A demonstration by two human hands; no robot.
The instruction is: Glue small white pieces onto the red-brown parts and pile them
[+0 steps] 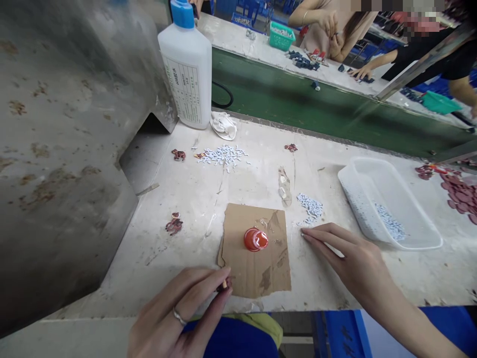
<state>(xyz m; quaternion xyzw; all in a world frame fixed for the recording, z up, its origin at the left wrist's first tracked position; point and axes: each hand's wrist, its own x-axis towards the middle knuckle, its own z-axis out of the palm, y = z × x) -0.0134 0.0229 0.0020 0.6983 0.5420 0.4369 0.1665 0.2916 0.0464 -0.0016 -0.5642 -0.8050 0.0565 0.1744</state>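
Note:
My left hand pinches a small dark red part between thumb and fingers, just off the near left edge of a brown cardboard piece. A red cap with shiny liquid sits on that cardboard. My right hand lies on the white table with fingers stretched out, the fingertips touching down beside a small heap of white-blue pieces. I cannot tell whether it pinches one.
A clear plastic tray with several white pieces stands at the right. A white bottle with blue cap stands at the back, another heap of white pieces before it. Dark red parts lie far right. Other people work across a green belt.

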